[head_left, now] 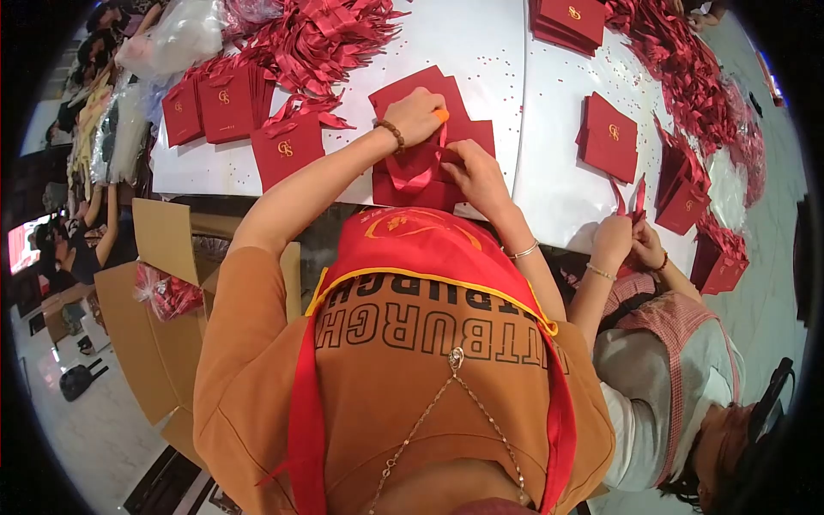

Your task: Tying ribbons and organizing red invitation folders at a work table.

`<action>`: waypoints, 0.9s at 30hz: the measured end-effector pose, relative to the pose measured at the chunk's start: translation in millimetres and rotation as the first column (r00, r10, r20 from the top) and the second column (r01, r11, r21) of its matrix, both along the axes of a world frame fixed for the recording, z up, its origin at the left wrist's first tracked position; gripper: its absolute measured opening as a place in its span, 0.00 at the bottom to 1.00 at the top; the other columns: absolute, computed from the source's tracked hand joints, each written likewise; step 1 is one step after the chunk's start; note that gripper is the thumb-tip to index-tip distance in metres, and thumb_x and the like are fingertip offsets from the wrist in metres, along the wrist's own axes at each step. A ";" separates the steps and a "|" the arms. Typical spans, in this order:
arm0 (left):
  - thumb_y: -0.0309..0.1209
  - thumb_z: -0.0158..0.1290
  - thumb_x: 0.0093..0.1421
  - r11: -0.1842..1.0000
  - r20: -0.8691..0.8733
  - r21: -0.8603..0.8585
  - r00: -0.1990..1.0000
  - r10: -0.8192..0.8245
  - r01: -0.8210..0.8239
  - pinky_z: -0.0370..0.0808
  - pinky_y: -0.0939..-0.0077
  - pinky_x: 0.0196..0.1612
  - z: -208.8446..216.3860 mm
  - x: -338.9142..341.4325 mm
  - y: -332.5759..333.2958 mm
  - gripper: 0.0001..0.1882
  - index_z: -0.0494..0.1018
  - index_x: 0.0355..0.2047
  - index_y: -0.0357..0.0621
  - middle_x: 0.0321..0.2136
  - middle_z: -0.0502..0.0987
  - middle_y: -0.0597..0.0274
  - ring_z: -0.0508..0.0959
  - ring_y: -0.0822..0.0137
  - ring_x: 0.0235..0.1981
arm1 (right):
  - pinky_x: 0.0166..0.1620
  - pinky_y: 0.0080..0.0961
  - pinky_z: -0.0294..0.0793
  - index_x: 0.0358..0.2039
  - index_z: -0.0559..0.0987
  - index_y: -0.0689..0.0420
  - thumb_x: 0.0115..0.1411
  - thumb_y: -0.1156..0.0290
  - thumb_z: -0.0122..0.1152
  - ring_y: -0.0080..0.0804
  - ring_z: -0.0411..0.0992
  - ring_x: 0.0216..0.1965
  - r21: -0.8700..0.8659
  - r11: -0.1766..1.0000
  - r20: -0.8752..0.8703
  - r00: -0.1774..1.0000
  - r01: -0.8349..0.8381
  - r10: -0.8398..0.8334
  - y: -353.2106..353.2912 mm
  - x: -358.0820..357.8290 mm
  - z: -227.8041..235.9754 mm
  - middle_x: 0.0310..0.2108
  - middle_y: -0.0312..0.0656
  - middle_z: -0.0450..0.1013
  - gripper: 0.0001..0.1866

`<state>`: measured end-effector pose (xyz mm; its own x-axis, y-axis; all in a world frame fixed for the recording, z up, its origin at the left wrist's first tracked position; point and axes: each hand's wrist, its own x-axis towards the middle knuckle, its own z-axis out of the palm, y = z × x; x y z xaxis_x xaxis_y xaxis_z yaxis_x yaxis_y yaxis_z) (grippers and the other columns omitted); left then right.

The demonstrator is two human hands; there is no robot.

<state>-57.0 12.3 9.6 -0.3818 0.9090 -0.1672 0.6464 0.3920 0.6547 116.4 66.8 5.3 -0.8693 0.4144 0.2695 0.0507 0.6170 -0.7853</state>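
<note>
Right hand pinches red ribbon, left hand unclear in grip, near gold-lettered red bags

Lower centre: orange-brown tee, dark block lettering; red apron, yellow trim; chain necklace. Upper centre: beaded bracelet, orange finger cover.

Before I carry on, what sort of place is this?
Probably a packing or hand-assembly workshop: stacked red bags and heaped red ribbons cover parts of a white table, with an open cardboard box beside it.
</note>
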 end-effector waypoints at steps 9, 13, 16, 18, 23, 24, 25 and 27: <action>0.36 0.43 0.56 0.997 -0.070 -0.024 0.995 -0.068 0.067 0.67 0.63 0.39 3.3 7.8 -1.8 0.12 0.71 0.30 0.42 0.30 0.70 0.50 0.70 0.51 0.36 | 0.32 0.24 0.69 0.35 0.72 0.60 0.51 0.78 0.59 0.36 0.69 0.29 -0.097 0.993 0.092 0.993 -0.066 0.075 3.8 5.5 7.0 0.30 0.44 0.68 0.10; 0.36 0.42 0.56 0.991 -0.096 0.126 0.995 -0.032 0.044 0.67 0.61 0.39 22.7 16.7 -7.4 0.12 0.70 0.30 0.42 0.34 0.69 0.50 0.70 0.50 0.36 | 0.33 0.27 0.68 0.34 0.71 0.60 0.50 0.79 0.58 0.39 0.68 0.30 -0.127 0.988 0.032 0.995 -0.089 0.094 4.4 5.2 10.7 0.29 0.44 0.67 0.10; 0.34 0.44 0.54 0.985 -0.063 0.170 0.997 0.033 -0.022 0.69 0.62 0.37 24.0 18.4 -6.8 0.10 0.70 0.29 0.41 0.32 0.71 0.50 0.72 0.49 0.32 | 0.34 0.31 0.68 0.32 0.71 0.60 0.49 0.79 0.58 0.43 0.68 0.31 -0.135 0.983 0.002 0.992 -0.123 0.124 6.5 4.0 16.3 0.28 0.45 0.67 0.09; 0.29 0.45 0.53 0.906 0.196 0.383 0.974 0.111 -0.181 0.67 0.69 0.27 16.9 11.8 -5.2 0.07 0.69 0.25 0.38 0.18 0.68 0.59 0.70 0.63 0.22 | 0.34 0.31 0.68 0.32 0.71 0.60 0.49 0.79 0.58 0.43 0.68 0.32 -0.123 0.979 -0.004 0.987 -0.162 0.163 8.0 5.1 18.3 0.28 0.45 0.67 0.09; 0.28 0.44 0.58 0.872 0.867 0.141 0.483 0.120 -0.469 0.55 0.84 0.15 65.0 -31.6 5.9 0.07 0.69 0.24 0.41 0.13 0.63 0.72 0.61 0.78 0.12 | 0.36 0.29 0.69 0.31 0.71 0.61 0.48 0.81 0.58 0.42 0.69 0.33 -0.168 0.957 0.107 0.960 -0.238 0.258 10.7 9.6 29.1 0.30 0.46 0.69 0.09; 0.29 0.44 0.60 0.935 0.904 0.134 0.427 0.020 -0.328 0.58 0.85 0.17 73.8 -33.5 3.8 0.08 0.70 0.27 0.40 0.15 0.66 0.71 0.65 0.78 0.15 | 0.36 0.29 0.69 0.31 0.71 0.61 0.48 0.81 0.58 0.42 0.69 0.33 -0.168 0.956 0.108 0.960 -0.240 0.259 10.7 10.6 28.1 0.30 0.46 0.69 0.09; 0.29 0.44 0.60 0.936 0.903 0.135 0.428 0.019 -0.327 0.58 0.85 0.17 84.4 -29.8 2.7 0.08 0.70 0.27 0.40 0.15 0.66 0.71 0.65 0.78 0.15 | 0.37 0.27 0.68 0.31 0.71 0.62 0.47 0.82 0.58 0.39 0.69 0.34 -0.264 0.924 0.042 0.954 -0.275 0.296 10.4 10.5 25.7 0.30 0.45 0.69 0.09; 0.33 0.45 0.61 0.921 0.960 0.140 0.276 -0.037 -0.365 0.64 0.87 0.25 101.0 -17.2 1.5 0.10 0.69 0.37 0.42 0.25 0.73 0.69 0.72 0.77 0.25 | 0.38 0.25 0.68 0.31 0.72 0.62 0.47 0.83 0.57 0.35 0.70 0.34 -0.354 0.881 -0.029 0.945 -0.315 0.326 13.9 12.1 13.1 0.30 0.44 0.69 0.09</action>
